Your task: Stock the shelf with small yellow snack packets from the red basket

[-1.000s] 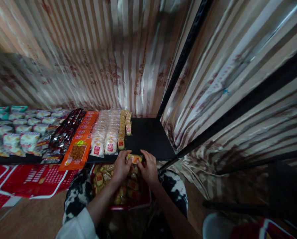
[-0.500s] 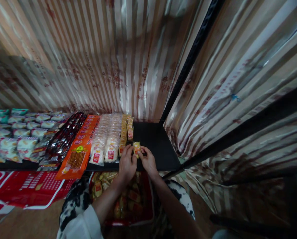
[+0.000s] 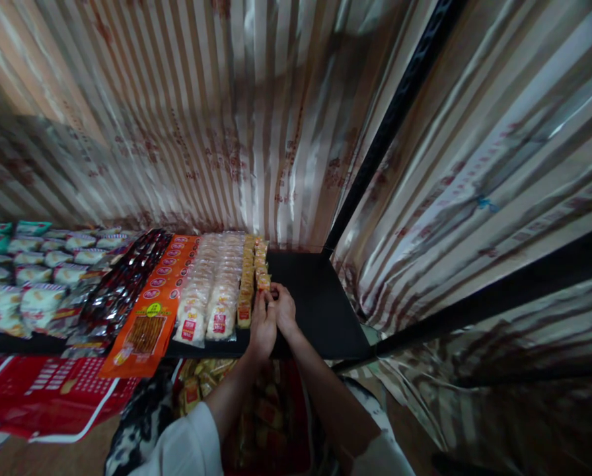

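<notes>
A small yellow snack packet [image 3: 263,282] stands at the front of the shorter, right-hand row of yellow packets. My left hand [image 3: 263,327] has its fingertips on the packet's near side. From the right, my right hand [image 3: 284,308] pinches the same packet, and its fingers partly cover it. Just left of my hands runs the longer row of yellow packets [image 3: 245,307]. Below the shelf edge, between my knees, a red bag [image 3: 303,423] holds many more yellow packets [image 3: 191,391], partly hidden by my forearms.
The black shelf [image 3: 320,297] carries rows of white rice-cracker packs [image 3: 220,317], an orange snack strip [image 3: 145,330], dark shiny packets [image 3: 120,291] and white-and-blue packs [image 3: 41,304]. A black post [image 3: 375,152] rises at the right corner. Striped sheeting [image 3: 201,132] hangs behind.
Both hands have moved the yellow packet away from me and slightly left, up to the shorter row. The view has shifted slightly.
</notes>
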Demonstrator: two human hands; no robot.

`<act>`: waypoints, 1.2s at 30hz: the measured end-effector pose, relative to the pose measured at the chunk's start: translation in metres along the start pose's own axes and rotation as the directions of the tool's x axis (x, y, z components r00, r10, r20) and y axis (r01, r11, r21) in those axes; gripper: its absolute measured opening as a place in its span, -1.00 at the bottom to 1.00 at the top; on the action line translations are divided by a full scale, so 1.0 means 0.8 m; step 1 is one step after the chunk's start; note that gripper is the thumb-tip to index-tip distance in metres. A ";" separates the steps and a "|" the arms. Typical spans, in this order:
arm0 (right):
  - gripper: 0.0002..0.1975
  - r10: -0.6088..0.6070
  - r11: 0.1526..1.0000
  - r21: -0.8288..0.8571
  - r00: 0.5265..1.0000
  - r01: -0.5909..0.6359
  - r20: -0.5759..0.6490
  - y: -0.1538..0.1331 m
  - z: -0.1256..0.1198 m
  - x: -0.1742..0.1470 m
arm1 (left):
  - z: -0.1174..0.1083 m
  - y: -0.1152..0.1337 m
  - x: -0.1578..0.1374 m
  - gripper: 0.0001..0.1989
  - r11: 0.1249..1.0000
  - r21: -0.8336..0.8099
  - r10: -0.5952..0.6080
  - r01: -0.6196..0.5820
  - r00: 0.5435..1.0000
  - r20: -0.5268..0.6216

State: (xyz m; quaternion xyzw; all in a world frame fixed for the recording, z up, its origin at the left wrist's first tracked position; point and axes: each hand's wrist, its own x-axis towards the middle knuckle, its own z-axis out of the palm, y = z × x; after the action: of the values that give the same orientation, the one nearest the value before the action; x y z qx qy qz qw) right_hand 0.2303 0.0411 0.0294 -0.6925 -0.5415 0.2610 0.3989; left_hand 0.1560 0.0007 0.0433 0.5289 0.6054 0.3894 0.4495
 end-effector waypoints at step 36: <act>-0.46 -0.113 0.982 0.151 0.994 0.114 -0.015 0.037 0.027 0.017 | 0.013 0.000 0.009 -0.50 0.991 -0.085 -0.098 0.099 0.995 0.018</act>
State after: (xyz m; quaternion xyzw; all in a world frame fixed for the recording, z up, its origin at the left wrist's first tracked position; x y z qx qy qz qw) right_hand 0.2328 0.0574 -0.0066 -0.6291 -0.5575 0.2761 0.4661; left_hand 0.1655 0.0076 0.0391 0.4811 0.6105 0.3888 0.4946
